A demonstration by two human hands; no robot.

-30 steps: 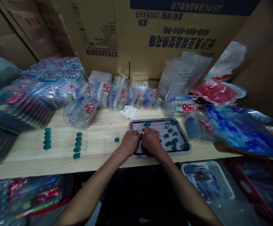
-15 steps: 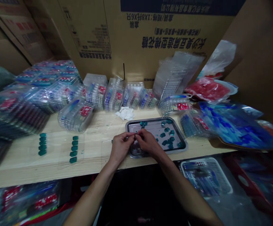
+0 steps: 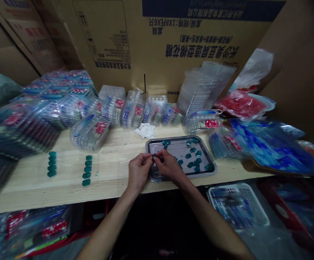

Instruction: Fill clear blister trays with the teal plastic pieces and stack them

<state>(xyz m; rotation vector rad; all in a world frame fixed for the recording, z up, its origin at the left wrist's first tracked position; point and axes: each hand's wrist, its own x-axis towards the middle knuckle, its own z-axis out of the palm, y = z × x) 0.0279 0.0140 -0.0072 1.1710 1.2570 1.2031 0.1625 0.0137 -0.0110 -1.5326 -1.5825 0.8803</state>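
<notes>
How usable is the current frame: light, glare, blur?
Head view: dim overall, darkest at the upper right corner; head view: glints on the clear packs, smearing on the stacked packs at far left; head view: left hand and right hand fairly clear, the green piece between their fingertips too small to detail.

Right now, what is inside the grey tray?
Several dark green pieces lie scattered inside the grey tray. The right hand blocks the view of part of its left half; whatever lies beneath cannot be seen.
</notes>
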